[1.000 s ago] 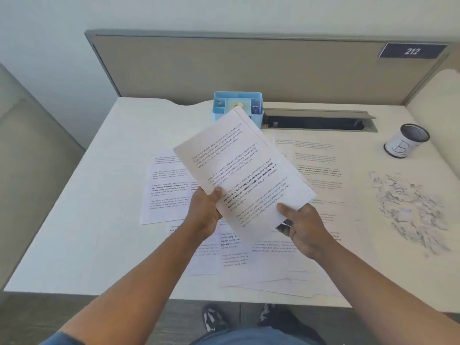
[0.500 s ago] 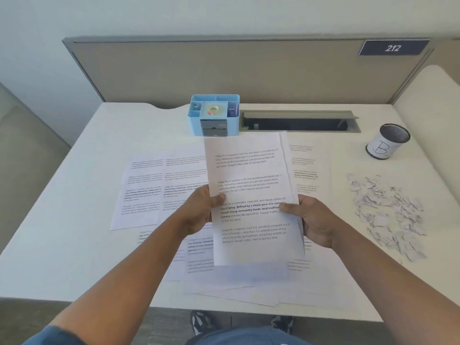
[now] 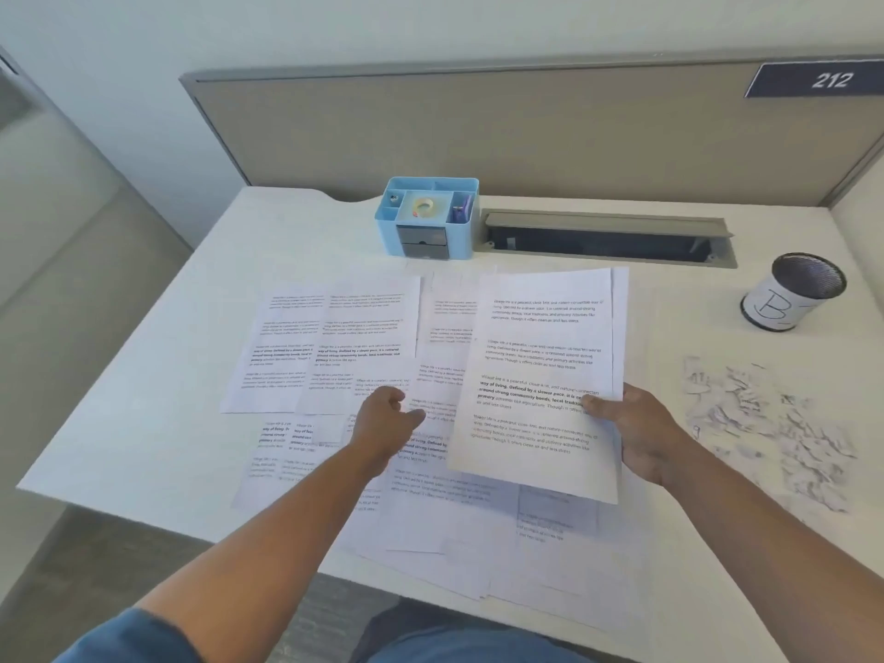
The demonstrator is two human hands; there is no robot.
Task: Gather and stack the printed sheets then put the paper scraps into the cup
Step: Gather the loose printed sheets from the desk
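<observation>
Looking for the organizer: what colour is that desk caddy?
Light blue desk caddy, with dark grey drawers; seen in the head view.

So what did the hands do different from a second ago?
The left hand let go of the held sheets and reached down to the sheets on the desk. The right hand still grips the held sheets alone. The cup and scraps stayed put.

I sit in an office cubicle: my white desk (image 3: 143, 390) backs onto a grey fabric partition (image 3: 478, 136) bearing a number plate, 212 (image 3: 830, 79), with a cable tray (image 3: 607, 236) and blue desk organiser (image 3: 425, 217) at the far edge.
</observation>
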